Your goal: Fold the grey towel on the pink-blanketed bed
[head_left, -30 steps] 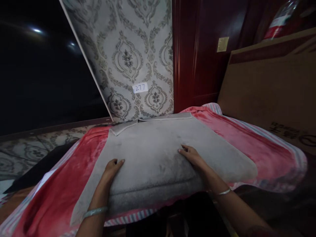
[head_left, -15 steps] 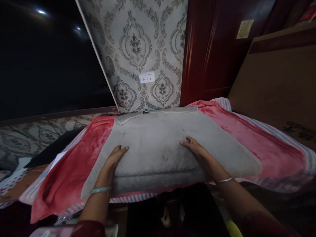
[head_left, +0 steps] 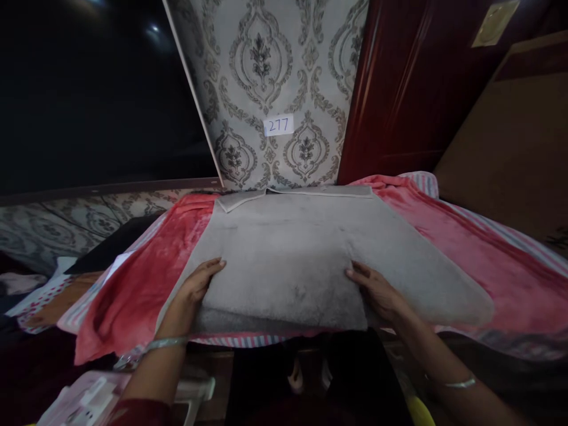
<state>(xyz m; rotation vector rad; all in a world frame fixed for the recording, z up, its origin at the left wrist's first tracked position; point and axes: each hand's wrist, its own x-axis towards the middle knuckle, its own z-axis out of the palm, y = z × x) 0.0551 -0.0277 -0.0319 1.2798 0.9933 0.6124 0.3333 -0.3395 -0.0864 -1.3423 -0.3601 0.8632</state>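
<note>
Grips open and flat, the left hand [head_left: 197, 287] at 8 o'clock and right hand [head_left: 377, 291] at 4 o'clock press a folded grey plush towel [head_left: 288, 242] lying on a red fleece blanket [head_left: 146, 278]; even palm pressure should keep the near fold straight.

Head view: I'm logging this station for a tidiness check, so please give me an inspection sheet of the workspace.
Surface: red blanket with striped edge, spread out.
Job's things: grey cloth, folded, lying on the blanket.
Clutter: white plastic item at lower left, unclear.
Grips: left hand and right hand flat on the cloth's near corners; thumbs hidden.
Cables: nothing seen.
Surroundings: patterned panel bearing a 277 label, dark red door, cardboard box.
</note>
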